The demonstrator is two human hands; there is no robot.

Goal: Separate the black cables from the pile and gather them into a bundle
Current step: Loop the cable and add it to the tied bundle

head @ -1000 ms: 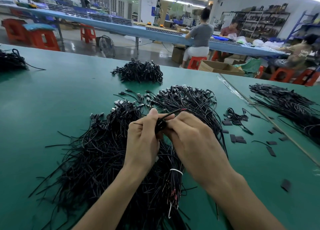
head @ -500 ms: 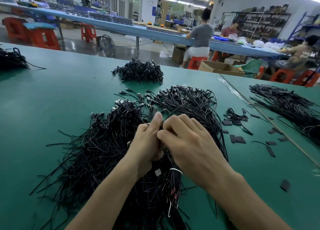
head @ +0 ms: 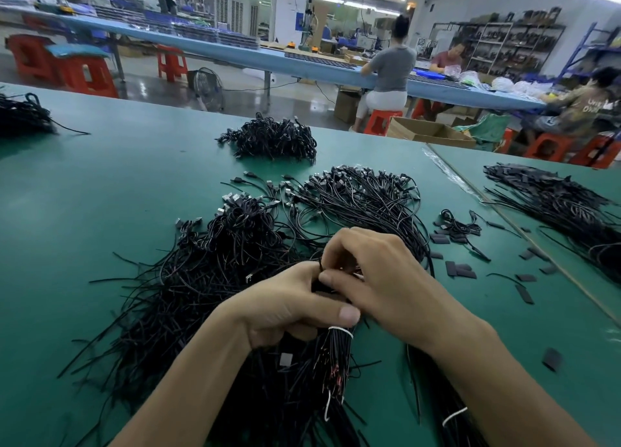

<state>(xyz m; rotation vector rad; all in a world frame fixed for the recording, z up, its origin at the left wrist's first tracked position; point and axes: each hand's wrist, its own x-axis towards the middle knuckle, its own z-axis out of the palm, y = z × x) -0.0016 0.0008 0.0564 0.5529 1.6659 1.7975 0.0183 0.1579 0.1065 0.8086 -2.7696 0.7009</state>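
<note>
1. The black cables (head: pixel 215 278) lie in a big messy pile in the middle of the green table (head: pixel 100 184), right in front of the person. Many loose ends stick out to the left.
2. A bundle (head: pixel 336 356) of these cables lies on the near side of the pile. A white tie (head: pixel 341 330) goes round it. The top of the bundle is hidden under the hands.
3. The left hand (head: pixel 289 308) is curled round the bundle just above the tie. Its thumb lies across the bundle.
4. The right hand (head: pixel 389 278) touches the left hand. Its fingers are bent, and they pinch some thin black cables. The fingers hide how many it holds.
5. A second white tie (head: pixel 454 416) peeks out beside the right arm. The arm covers most of what it ties.
6. Behind the hands, a fan of cables (head: pixel 363 204) spreads out, with the plugs at the far end.
7. To the right lie small flat black pieces (head: pixel 460 270). They are too small to tell what they are.
8. A small heap (head: pixel 275 139) sits farther back. A left heap (head: pixel 20 117) is cut off by the left edge. A right heap (head: pixel 564 207) lies on the next table and runs out of the picture.
9. Far back, people sit at a long blue table (head: pixel 235 48), one of them on a red stool (head: pixel 381 120). A cardboard box (head: pixel 430 132) stands near them. Things there are blurry.
</note>
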